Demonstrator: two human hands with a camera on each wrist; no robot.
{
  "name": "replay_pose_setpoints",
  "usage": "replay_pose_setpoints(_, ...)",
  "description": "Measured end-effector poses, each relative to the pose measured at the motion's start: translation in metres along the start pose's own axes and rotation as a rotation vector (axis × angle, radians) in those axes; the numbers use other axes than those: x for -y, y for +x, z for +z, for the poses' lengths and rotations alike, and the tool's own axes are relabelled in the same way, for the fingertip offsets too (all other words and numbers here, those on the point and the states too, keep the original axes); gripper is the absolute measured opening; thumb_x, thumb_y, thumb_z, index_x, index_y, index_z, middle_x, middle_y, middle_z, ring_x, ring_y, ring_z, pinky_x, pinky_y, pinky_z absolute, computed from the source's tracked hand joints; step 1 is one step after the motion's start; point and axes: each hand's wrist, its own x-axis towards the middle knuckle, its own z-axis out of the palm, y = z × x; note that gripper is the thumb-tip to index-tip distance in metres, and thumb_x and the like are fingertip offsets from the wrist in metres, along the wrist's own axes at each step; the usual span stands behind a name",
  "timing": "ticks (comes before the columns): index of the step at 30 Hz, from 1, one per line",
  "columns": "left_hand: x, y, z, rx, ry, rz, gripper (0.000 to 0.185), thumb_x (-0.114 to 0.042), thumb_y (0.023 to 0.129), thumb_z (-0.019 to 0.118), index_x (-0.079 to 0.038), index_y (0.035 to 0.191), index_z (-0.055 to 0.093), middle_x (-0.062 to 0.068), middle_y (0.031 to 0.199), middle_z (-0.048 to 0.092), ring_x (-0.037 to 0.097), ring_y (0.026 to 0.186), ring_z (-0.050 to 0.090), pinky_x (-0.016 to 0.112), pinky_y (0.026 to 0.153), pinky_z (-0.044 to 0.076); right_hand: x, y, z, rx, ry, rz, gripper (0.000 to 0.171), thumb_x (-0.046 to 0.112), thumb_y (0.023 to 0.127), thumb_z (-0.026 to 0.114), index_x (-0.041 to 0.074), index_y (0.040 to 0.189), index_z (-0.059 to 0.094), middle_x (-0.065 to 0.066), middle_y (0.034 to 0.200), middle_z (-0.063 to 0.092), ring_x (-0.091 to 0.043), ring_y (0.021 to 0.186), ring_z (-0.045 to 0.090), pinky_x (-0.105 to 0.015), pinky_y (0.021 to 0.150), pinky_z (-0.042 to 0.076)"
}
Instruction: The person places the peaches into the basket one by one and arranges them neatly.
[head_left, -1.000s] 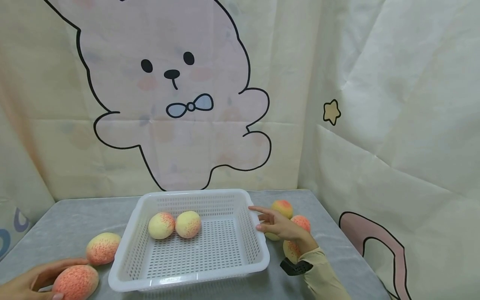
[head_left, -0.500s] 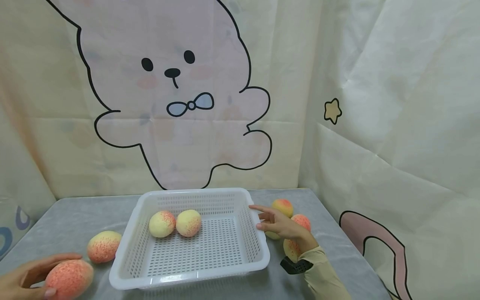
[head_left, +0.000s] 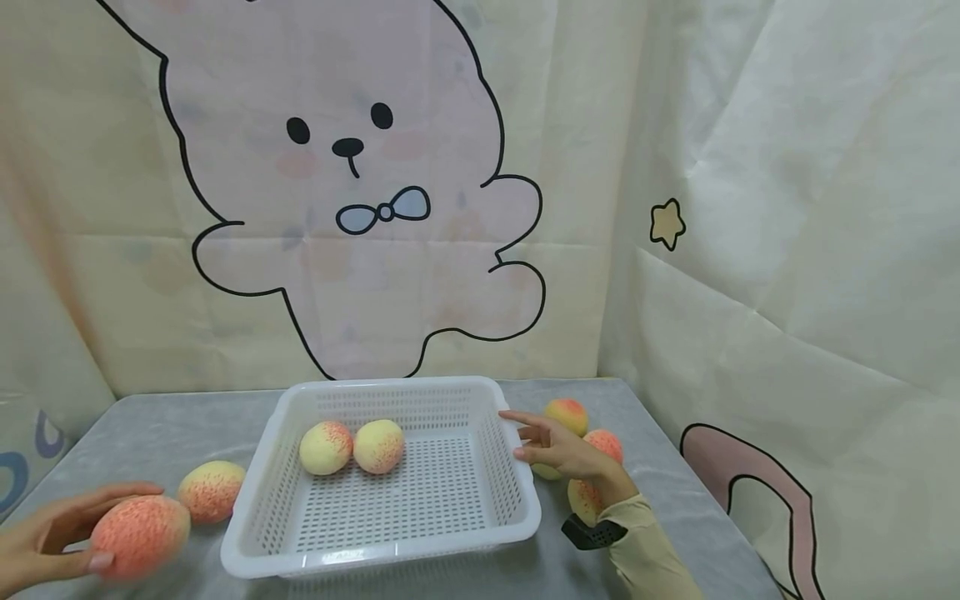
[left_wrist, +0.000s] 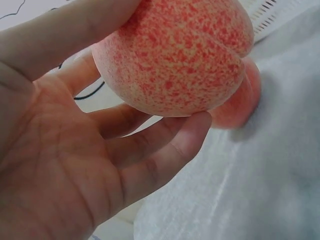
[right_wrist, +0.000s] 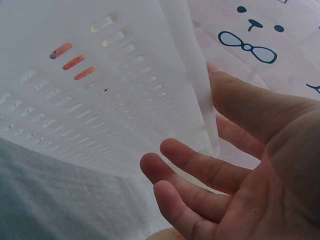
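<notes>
White plastic basket [head_left: 517, 521], two peaches inside, on grey surface [head_left: 135, 433]; no readable writing. Left hand [head_left: 37, 542] grips peach [head_left: 140, 533] beside basket. Right hand [head_left: 558, 450], fingers relaxed, touches basket's side.

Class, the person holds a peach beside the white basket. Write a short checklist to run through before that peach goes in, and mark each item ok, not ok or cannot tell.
1. Left hand grips the held peach with fingers and thumb: ok.
2. Peach lifted off the grey table: cannot tell.
3. Free floor space in the white basket in front of its two peaches: ok.
4. Right hand steadies the basket's right rim, fingers straight: ok.
5. Loose peach on the table lies beside the path to the basket: cannot tell if it interferes.
</notes>
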Motion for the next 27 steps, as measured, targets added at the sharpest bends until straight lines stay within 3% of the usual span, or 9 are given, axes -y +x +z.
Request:
replay_pose_setpoints(4,-0.014,0.001,0.001,-0.024,0.011,0.039,0.056,-0.008,0.106,0.044,-0.049,0.145,0.041,-0.042,0.134,0.047,-0.016,0.114,0.051,0.022,0.082,0.053,-0.001,0.001,0.000,-0.001,0.013,-0.005,0.069,0.011,0.102,0.060,0.002,0.160,0.024,-0.034,0.149,0.046,-0.016,0.116,0.065,-0.035,0.091,0.058)
replay_pose_setpoints(8,-0.034,0.002,0.007,-0.065,0.034,0.121,0.056,-0.002,0.105,0.042,-0.028,0.155,0.036,-0.034,0.139,0.050,-0.009,0.117,0.053,0.024,0.084,0.055,-0.002,0.001,-0.001,-0.002,0.023,0.000,0.069,0.012,0.102,0.060,0.002,0.160,0.024,-0.034,0.150,0.045,-0.017,0.117,0.065,-0.034,0.092,0.058)
replay_pose_setpoints(11,-0.049,0.006,0.011,-0.095,0.067,0.110,0.055,-0.004,0.105,0.043,-0.028,0.155,0.035,-0.030,0.139,0.053,-0.006,0.117,0.056,0.025,0.084,0.055,-0.003,0.001,-0.001,-0.004,0.026,0.008,0.069,0.012,0.102,0.060,0.002,0.160,0.024,-0.034,0.150,0.045,-0.019,0.117,0.066,-0.037,0.092,0.058)
replay_pose_setpoints(14,-0.064,0.011,0.013,-0.098,0.063,0.041,0.054,-0.011,0.107,0.043,-0.040,0.151,0.037,-0.032,0.135,0.055,-0.008,0.114,0.055,0.025,0.082,0.054,-0.004,0.001,-0.001,-0.007,0.020,0.014,0.070,0.013,0.101,0.061,0.003,0.160,0.025,-0.033,0.150,0.046,-0.020,0.117,0.066,-0.040,0.093,0.058)
replay_pose_setpoints(17,-0.076,0.014,0.017,-0.116,0.094,0.031,0.053,-0.013,0.107,0.043,-0.036,0.154,0.033,-0.025,0.138,0.057,-0.007,0.117,0.055,0.025,0.083,0.053,-0.004,0.001,-0.001,-0.012,0.014,0.014,0.069,0.013,0.101,0.061,0.003,0.160,0.025,-0.032,0.150,0.046,-0.022,0.118,0.065,-0.040,0.093,0.057)
replay_pose_setpoints(21,-0.092,0.019,0.026,-0.184,0.188,0.064,0.051,-0.015,0.107,0.046,-0.022,0.155,0.032,-0.014,0.142,0.059,-0.003,0.120,0.057,0.025,0.083,0.053,-0.004,0.000,-0.002,-0.017,0.013,0.022,0.069,0.014,0.102,0.061,0.004,0.160,0.026,-0.033,0.149,0.047,-0.022,0.118,0.065,-0.038,0.093,0.057)
replay_pose_setpoints(27,-0.115,0.032,0.037,-0.224,0.243,0.124,0.050,-0.015,0.105,0.050,-0.022,0.152,0.036,-0.004,0.138,0.064,0.005,0.118,0.062,0.025,0.083,0.052,-0.005,0.000,-0.001,-0.017,0.037,0.022,0.069,0.013,0.102,0.060,0.003,0.160,0.025,-0.035,0.148,0.046,-0.020,0.116,0.066,-0.034,0.092,0.058)
